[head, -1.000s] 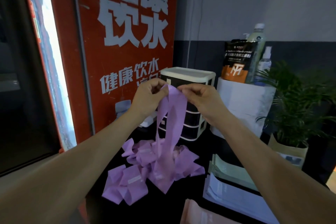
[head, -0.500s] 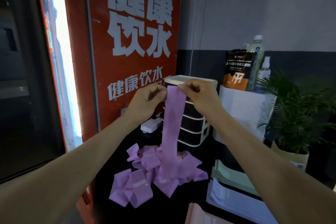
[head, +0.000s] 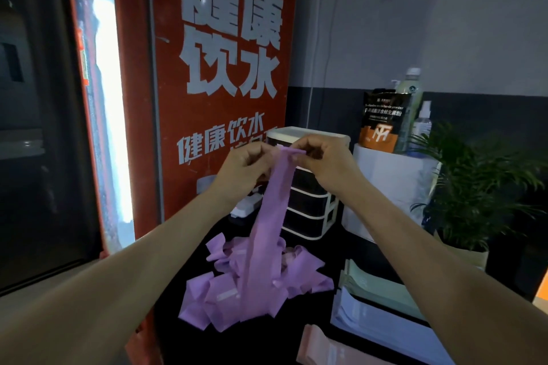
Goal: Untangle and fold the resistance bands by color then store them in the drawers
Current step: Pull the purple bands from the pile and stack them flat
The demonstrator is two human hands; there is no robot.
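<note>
The left hand (head: pixel 246 166) and right hand (head: pixel 323 161) are raised side by side in front of the drawers, each with fingers curled in and pinching the top edge of one purple band (head: pixel 274 204). The left pinches the near corner, the right the far corner, where the end sticks out as a small flat tab.

The band hangs straight down from that grip as a flat, smooth ribbon, and its lower end runs into the pile (head: pixel 252 281) of purple bands lying crumpled on the dark counter (head: pixel 261 341). It looks thin, light and quite limp, probably stretchy and a little clingy, so it should fold easily but will not keep a crease by itself. Holding it by the two top corners seems right, since that keeps it flat and lets its own small weight pull it clear. A hard tug could drag the rest of the pile up with it.

Behind the hands stand the drawers (head: pixel 308 210), a small white frame with dark fronts, all closed as far as I can tell, so their contents are hidden. To the right lie flat stacks in pale green (head: pixel 376 284) and pale blue (head: pixel 382 326), with a pink one (head: pixel 329 347) nearest; whether these are folded bands I cannot tell.
</note>
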